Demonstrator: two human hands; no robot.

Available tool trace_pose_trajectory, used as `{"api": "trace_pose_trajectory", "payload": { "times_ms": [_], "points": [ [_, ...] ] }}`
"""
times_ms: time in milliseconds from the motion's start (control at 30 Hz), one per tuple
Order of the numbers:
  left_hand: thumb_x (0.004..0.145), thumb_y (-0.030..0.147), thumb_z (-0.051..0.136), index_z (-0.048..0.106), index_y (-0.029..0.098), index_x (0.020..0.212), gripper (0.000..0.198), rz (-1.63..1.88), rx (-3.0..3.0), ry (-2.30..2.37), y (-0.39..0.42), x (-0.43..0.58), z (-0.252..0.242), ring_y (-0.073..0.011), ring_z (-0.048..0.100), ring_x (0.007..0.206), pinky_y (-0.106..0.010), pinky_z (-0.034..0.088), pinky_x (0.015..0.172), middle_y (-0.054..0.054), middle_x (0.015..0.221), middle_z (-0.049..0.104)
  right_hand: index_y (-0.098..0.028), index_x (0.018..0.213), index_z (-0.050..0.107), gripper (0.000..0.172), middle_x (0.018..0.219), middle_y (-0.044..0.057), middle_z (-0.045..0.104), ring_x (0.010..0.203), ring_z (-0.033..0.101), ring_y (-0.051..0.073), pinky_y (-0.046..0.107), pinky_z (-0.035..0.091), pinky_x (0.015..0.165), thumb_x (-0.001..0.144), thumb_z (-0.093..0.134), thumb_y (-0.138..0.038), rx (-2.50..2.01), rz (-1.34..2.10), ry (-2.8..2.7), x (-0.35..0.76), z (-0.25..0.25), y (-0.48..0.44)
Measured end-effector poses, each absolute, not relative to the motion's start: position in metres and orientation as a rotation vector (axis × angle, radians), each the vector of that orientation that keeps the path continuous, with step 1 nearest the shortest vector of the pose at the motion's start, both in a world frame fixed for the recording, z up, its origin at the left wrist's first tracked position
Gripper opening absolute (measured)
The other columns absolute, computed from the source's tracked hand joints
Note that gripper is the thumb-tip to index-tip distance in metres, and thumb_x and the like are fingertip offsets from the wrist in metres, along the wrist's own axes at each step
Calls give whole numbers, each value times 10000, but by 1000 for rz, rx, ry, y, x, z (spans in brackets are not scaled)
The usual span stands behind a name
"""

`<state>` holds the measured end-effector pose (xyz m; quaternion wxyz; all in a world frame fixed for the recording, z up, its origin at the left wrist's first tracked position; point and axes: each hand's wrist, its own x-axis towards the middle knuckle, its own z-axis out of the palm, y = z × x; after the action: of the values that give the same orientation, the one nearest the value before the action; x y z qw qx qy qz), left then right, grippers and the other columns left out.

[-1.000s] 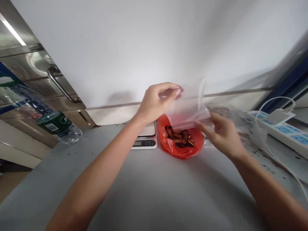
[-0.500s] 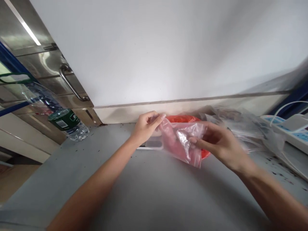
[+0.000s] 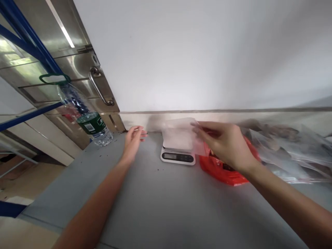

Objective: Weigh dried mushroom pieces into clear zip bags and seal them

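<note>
A clear plastic bag (image 3: pixel 178 133), smeared by motion, hangs from the pinched fingers of my right hand (image 3: pixel 225 141). The bag is over the platform of a small white digital kitchen scale (image 3: pixel 177 162), whose dark display strip faces me; I cannot tell whether bag and platform touch. To the left of the scale, my left hand (image 3: pixel 132 141) is above the tabletop with its fingers apart and nothing in them. Below my right hand lies a red plastic bag (image 3: pixel 230 178) with dark brown contents, which my hand partly covers.
A tilted plastic bottle (image 3: pixel 92 124) with a green label stands at the table's left back corner. Several clear bags (image 3: pixel 287 152) lie in a heap on the right. A white wall (image 3: pixel 181 55) rises behind the grey table (image 3: pixel 160 207), and a metal door (image 3: pixel 75 69) is at left.
My left hand has let go of the clear bag and moved left. My right hand has drawn the bag off the red bag and over the scale, uncovering the display. The view has shifted.
</note>
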<state>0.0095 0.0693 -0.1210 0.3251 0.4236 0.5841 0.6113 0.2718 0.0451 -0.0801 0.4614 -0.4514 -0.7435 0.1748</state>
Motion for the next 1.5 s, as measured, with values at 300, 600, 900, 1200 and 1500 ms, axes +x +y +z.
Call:
{"api": "trace_pose_trajectory", "payload": {
  "times_ms": [300,600,900,1200,1500],
  "points": [
    [781,210,623,628,212,801,21,1698,1049,1717,72,-52,-119,-205,703,867,-264,529,695,-48,847,713,-202,1120,774,371,1015,97,793,895,694,236,311,455,630,952,473,-66,-862,-213,-2267,172,-88,77],
    [861,276,541,672,228,893,143,1519,1317,1802,71,-70,-124,-268,693,1041,-358,554,855,-99,1034,744,-116,1126,745,375,939,154,785,934,684,281,387,464,771,921,455,6,-941,-208,-2730,137,-93,65],
    [868,370,656,789,243,1089,287,768,1995,1627,74,-49,-150,-335,447,1439,-509,172,1263,-78,1288,729,-136,1151,716,232,1201,126,746,1144,672,232,320,530,920,979,562,-158,-933,58,-2887,134,-138,47],
    [1037,612,248,345,411,1580,588,1,2195,1831,71,-52,-151,-445,13,1570,-689,132,1198,-4,1707,203,-72,1103,726,262,1082,211,751,1011,702,289,422,467,973,968,513,-144,-886,-14,-2952,149,-139,32],
    [1034,594,321,475,404,1514,539,105,2303,1810,70,-51,-155,-446,126,1562,-708,208,1172,-51,1674,315,-119,910,727,202,926,105,737,922,674,231,366,494,877,967,534,-135,-427,-102,-2992,184,-131,28]
  ]
}}
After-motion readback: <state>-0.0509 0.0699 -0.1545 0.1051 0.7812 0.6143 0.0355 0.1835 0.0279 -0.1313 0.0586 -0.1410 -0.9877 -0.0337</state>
